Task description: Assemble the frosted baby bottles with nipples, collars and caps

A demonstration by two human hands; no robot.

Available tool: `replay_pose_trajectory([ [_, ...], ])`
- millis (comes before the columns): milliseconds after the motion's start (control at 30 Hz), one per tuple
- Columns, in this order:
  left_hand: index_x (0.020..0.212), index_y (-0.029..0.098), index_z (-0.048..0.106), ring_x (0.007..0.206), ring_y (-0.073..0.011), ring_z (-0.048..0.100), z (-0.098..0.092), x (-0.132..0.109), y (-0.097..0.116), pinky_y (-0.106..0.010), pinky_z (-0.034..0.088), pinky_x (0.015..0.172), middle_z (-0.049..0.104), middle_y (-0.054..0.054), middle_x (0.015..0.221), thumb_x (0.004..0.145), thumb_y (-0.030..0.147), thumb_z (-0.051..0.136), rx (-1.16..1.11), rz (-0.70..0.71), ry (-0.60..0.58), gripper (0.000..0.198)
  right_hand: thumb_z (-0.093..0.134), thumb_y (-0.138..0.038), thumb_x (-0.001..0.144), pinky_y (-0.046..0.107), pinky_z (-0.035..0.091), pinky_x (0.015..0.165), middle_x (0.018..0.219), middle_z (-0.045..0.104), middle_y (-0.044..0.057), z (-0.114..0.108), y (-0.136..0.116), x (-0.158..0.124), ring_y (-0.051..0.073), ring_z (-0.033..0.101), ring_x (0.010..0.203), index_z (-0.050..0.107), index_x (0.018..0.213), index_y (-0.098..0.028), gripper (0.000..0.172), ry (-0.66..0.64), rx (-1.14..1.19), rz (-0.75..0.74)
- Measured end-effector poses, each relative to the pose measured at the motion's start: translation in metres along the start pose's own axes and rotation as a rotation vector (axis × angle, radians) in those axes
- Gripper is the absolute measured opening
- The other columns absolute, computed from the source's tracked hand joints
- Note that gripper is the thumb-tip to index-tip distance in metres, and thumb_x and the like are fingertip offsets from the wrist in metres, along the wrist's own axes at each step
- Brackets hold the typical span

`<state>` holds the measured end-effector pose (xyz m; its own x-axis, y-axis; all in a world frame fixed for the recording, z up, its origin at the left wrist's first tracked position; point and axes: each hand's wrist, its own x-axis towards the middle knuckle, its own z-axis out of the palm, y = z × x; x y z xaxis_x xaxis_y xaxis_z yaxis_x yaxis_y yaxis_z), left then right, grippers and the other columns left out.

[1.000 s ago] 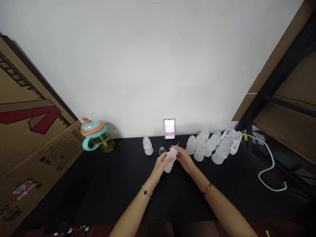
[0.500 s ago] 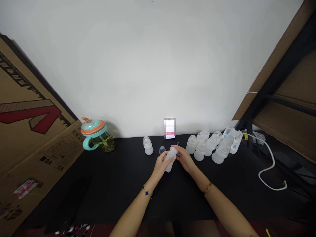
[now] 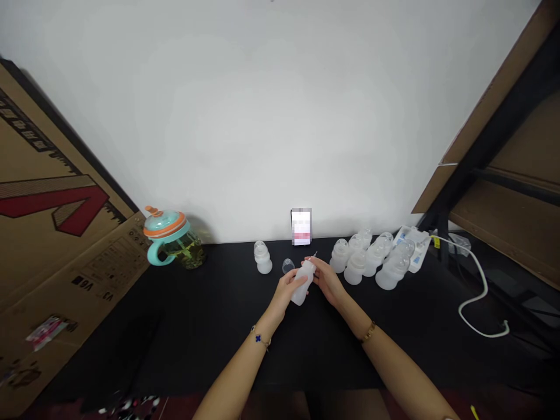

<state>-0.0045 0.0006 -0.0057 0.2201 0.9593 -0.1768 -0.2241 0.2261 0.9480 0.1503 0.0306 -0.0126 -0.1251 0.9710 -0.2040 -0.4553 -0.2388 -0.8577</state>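
My left hand [image 3: 286,290] is wrapped round the body of a frosted white baby bottle [image 3: 301,291], which tilts with its top up and to the right. The fingers of my right hand [image 3: 326,279] close on the bottle's top end, hiding part of it. A thin, pale, pointed bit sticks out just above these fingers, too small to make out. A clear dome cap [image 3: 287,266] lies on the black table [image 3: 210,326] just beyond my left hand. Left of it stands a capped baby bottle [image 3: 263,259]. Several more capped bottles [image 3: 355,268] stand to the right of my right hand.
A lit phone [image 3: 301,227] leans against the white wall. A teal and orange lidded jug [image 3: 175,239] stands at the left beside a large cardboard box [image 3: 56,245]. At the right are a white tray [image 3: 420,248], a white cable [image 3: 483,286] and a dark metal frame [image 3: 441,219].
The bottle and both hands stay in nearly the same place. The bottle's lower end has shifted slightly to the left; the view has moved a little.
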Motion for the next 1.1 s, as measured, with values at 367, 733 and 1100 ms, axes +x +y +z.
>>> replay_pose_trajectory([
  [367, 0.121, 0.006, 0.063, 0.060, -0.0177, 0.069, -0.0022, 0.0017, 0.0037, -0.025, 0.054, 0.050, 0.074, -0.017, 0.099, 0.082, 0.040, 0.074, -0.224, -0.216, -0.071, 0.053, 0.072, -0.056, 0.079, 0.029, 0.040, 0.057, 0.112, 0.074, 0.010, 0.0025, -0.0020, -0.0009, 0.023, 0.062, 0.088, 0.077, 0.100, -0.020, 0.042, -0.043, -0.033, 0.000],
  [733, 0.120, 0.010, 0.065, 0.062, -0.0168, 0.069, -0.0034, 0.0010, 0.0018, -0.024, 0.052, 0.052, 0.074, -0.017, 0.105, 0.079, 0.043, 0.077, -0.146, -0.155, -0.088, 0.054, 0.074, -0.058, 0.077, 0.029, 0.039, 0.057, 0.111, 0.075, 0.010, 0.0040, -0.0046, -0.0020, 0.023, 0.063, 0.089, 0.078, 0.098, -0.020, 0.044, -0.021, -0.051, -0.005],
  [1100, 0.114, 0.010, 0.069, 0.068, -0.0165, 0.067, 0.0027, -0.0047, 0.0098, -0.026, 0.055, 0.063, 0.074, -0.013, 0.098, 0.070, 0.050, 0.083, -0.037, -0.078, -0.040, 0.061, 0.075, -0.056, 0.078, 0.031, 0.046, 0.070, 0.109, 0.075, 0.010, 0.0012, -0.0018, 0.0004, 0.025, 0.066, 0.096, 0.078, 0.099, -0.020, 0.042, -0.019, -0.034, -0.003],
])
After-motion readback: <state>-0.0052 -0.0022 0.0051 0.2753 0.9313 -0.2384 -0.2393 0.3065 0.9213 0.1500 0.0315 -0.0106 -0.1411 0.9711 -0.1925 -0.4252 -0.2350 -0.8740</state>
